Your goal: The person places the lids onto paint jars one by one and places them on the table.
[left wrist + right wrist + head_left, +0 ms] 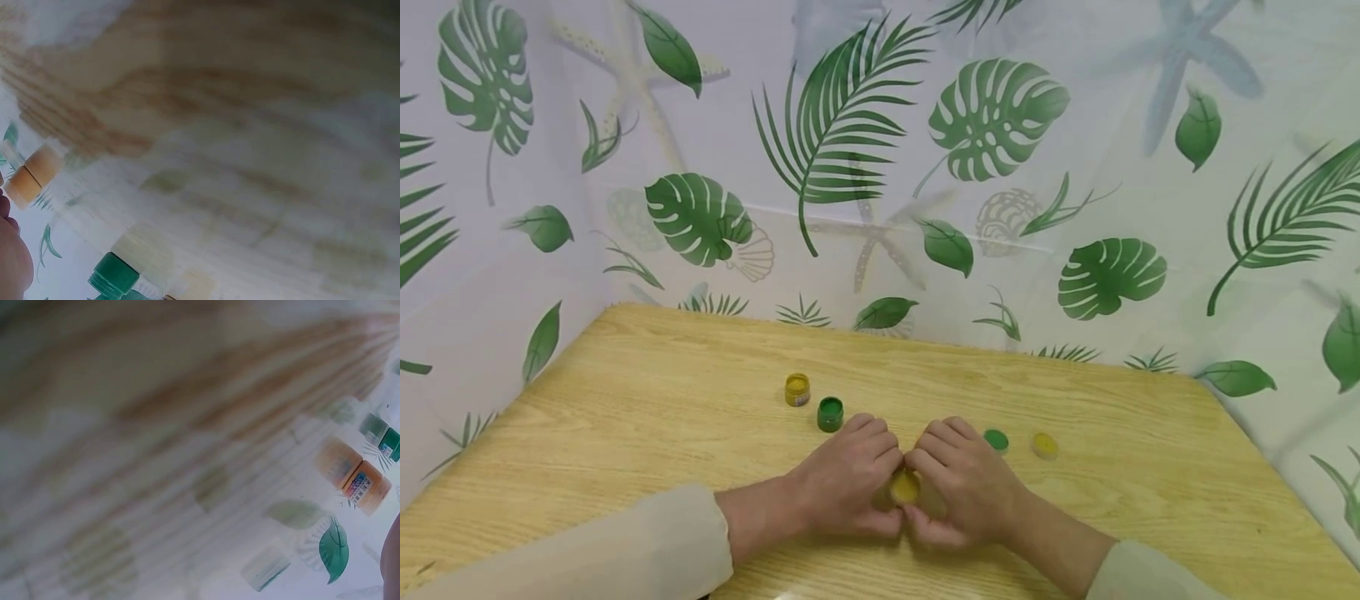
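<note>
In the head view, a small paint jar with a yellow top [906, 489] stands on the table between both hands. My left hand [848, 477] holds its left side with curled fingers and thumb. From the right, my right hand [968, 482] grips it the same way, and the two hands nearly meet around it. Fingers cover most of the jar's sides. Just beyond the left hand are an open green paint jar [830, 415] and an open yellow paint jar [797, 390]. Both wrist views show only a hand's edge, with orange-looking and green jars nearby.
To the right of the right hand lie a green lid [996, 440] and a yellow lid [1045, 446]. The wood-grain table [685, 392] ends at a leaf-patterned cloth [865, 275] along the back and sides.
</note>
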A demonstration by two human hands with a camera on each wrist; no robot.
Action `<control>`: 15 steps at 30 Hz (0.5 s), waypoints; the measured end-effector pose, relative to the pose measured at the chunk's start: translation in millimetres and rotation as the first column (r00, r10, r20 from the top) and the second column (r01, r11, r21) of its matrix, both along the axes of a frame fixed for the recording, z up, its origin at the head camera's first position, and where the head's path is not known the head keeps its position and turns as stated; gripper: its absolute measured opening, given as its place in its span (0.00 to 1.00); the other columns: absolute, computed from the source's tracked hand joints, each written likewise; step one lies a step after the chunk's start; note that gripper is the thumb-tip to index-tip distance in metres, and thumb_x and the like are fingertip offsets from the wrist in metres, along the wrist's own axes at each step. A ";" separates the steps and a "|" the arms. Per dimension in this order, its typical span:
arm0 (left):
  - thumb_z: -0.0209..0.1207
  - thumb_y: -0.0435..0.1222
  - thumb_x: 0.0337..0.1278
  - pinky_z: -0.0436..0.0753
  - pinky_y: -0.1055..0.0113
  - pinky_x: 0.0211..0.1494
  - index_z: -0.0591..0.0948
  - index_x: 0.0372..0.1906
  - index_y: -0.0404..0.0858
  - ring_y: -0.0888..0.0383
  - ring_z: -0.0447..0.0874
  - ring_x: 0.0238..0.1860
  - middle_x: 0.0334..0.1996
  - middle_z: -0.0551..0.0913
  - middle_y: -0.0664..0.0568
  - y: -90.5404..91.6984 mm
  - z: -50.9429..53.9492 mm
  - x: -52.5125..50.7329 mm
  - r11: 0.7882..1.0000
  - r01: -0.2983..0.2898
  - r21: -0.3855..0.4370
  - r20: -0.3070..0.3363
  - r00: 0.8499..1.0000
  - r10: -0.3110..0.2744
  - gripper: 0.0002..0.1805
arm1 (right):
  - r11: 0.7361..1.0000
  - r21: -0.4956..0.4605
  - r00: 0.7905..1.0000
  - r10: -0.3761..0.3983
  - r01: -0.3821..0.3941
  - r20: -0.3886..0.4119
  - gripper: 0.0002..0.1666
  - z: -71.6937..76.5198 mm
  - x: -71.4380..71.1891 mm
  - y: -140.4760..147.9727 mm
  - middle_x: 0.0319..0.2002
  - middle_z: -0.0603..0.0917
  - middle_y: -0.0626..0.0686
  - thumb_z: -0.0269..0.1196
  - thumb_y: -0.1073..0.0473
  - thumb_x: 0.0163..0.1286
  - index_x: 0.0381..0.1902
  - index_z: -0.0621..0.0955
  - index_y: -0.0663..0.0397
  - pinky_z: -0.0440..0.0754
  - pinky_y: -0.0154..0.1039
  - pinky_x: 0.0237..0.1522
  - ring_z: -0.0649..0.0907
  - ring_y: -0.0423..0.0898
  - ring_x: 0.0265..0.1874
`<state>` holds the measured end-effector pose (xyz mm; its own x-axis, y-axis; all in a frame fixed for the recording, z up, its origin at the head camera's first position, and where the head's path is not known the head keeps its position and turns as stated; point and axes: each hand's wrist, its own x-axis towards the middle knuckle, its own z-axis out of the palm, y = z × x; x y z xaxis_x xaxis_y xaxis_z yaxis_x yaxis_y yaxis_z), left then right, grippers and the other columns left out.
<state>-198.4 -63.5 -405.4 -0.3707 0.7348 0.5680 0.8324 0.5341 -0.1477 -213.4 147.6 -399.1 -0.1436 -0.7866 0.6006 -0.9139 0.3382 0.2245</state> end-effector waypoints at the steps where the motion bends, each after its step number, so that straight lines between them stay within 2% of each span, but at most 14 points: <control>1: 0.66 0.55 0.42 0.72 0.67 0.46 0.78 0.29 0.44 0.62 0.69 0.32 0.27 0.75 0.60 0.1 0.0 0.3 1.000 0.002 0.001 0.002 1.000 -0.002 0.20 | 1.000 0.000 1.000 0.001 -0.001 -0.002 0.20 -0.1 0.2 -0.1 0.29 0.76 0.44 0.51 0.41 0.64 0.33 0.78 0.50 0.73 0.39 0.42 0.75 0.43 0.32; 15: 0.65 0.55 0.42 0.71 0.68 0.45 0.78 0.28 0.44 0.62 0.69 0.32 0.26 0.74 0.60 1.4 0.9 1.5 1.000 0.003 -0.006 -0.006 1.000 -0.004 0.19 | 1.000 -0.020 0.999 0.007 -0.008 -0.046 0.21 -0.9 0.8 -2.5 0.27 0.76 0.44 0.51 0.40 0.64 0.31 0.77 0.51 0.73 0.40 0.41 0.74 0.44 0.30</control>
<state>-196.9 -62.1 -404.5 -0.3649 0.7395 0.5657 0.8334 0.5303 -0.1556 -212.6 145.1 -400.0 -0.1094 -0.7753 0.6220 -0.9052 0.3362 0.2599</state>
